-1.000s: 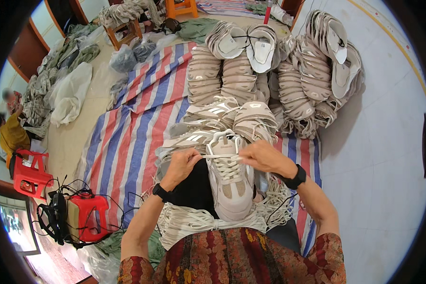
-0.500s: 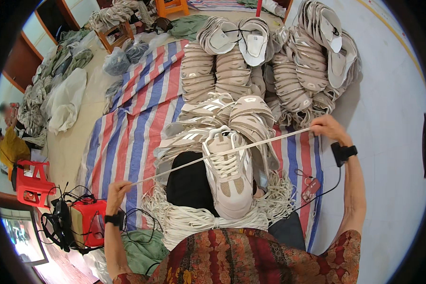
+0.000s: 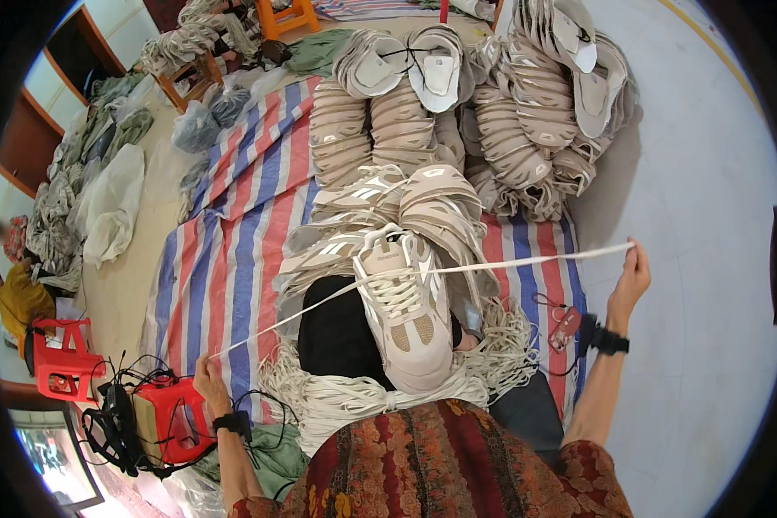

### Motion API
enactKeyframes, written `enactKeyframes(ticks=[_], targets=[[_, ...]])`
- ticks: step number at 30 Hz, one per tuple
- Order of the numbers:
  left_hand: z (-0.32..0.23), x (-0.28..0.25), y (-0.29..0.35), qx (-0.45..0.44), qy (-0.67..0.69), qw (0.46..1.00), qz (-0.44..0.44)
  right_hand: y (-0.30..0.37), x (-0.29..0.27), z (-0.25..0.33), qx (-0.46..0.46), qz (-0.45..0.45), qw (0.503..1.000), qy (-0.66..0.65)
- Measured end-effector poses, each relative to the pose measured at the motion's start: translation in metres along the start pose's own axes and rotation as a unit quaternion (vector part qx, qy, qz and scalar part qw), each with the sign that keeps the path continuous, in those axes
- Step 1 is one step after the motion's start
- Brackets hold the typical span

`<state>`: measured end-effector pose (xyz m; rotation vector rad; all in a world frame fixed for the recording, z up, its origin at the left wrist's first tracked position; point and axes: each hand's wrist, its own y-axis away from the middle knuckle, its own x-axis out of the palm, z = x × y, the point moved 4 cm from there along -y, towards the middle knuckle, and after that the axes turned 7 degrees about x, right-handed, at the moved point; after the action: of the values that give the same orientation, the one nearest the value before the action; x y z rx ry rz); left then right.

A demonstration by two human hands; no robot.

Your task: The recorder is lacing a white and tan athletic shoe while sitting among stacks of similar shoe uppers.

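Note:
A beige and white sneaker (image 3: pixel 406 315), laced in cream, stands in front of me with its toe toward me. From its upper eyelets a cream shoelace (image 3: pixel 527 262) stretches out to both sides. At the left end my left hand (image 3: pixel 211 384) pinches the lace, low and near the red stool. My right hand (image 3: pixel 632 281) is closed on the other end, out over the pale floor. Beside the shoe is a black rounded surface (image 3: pixel 341 332). A thick bundle of cream laces (image 3: pixel 337 406) lies across my lap.
Stacked shoe uppers (image 3: pixel 367 129) stand ahead on a striped sheet (image 3: pixel 250 207), with more stacks (image 3: pixel 527 121) to the right. A red stool (image 3: pixel 177 419) with cables and a black headset (image 3: pixel 108 427) is at my left. A red tag (image 3: pixel 565 328) lies at right.
The lace ran nearly straight across the shoe; now it bends at the lacing. My right hand has moved outward and lower, and my left hand has lowered slightly. The view has shifted a little.

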<state>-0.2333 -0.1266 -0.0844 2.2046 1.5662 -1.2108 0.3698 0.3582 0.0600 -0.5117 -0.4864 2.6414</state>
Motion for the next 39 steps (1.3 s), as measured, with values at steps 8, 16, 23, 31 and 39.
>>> enactKeyframes(ticks=[8, 16, 23, 31, 39], targets=[[-0.115, 0.068, -0.057, -0.007, 0.296, 0.955, 0.027, 0.078, 0.005, 0.026, -0.119, 0.030, 0.965, 0.233], [-0.273, 0.129, -0.042, -0.001, 0.464, 0.843, 0.272, 0.160, 0.134, 0.080, 0.139, 0.464, 0.857, -0.176], [-0.323, 0.176, -0.027, -0.026, 0.436, 0.801, 0.409, 0.163, 0.194, 0.069, 0.184, 0.654, 0.733, -0.015], [-0.334, 0.210, -0.007, -0.054, 0.446, 0.752, 0.482, 0.163, 0.221, 0.075, 0.123, 0.674, 0.727, 0.033], [-0.336, 0.212, -0.005, -0.062, 0.412, 0.759, 0.500, 0.160, 0.226, 0.067, 0.292, 0.690, 0.662, -0.013]])
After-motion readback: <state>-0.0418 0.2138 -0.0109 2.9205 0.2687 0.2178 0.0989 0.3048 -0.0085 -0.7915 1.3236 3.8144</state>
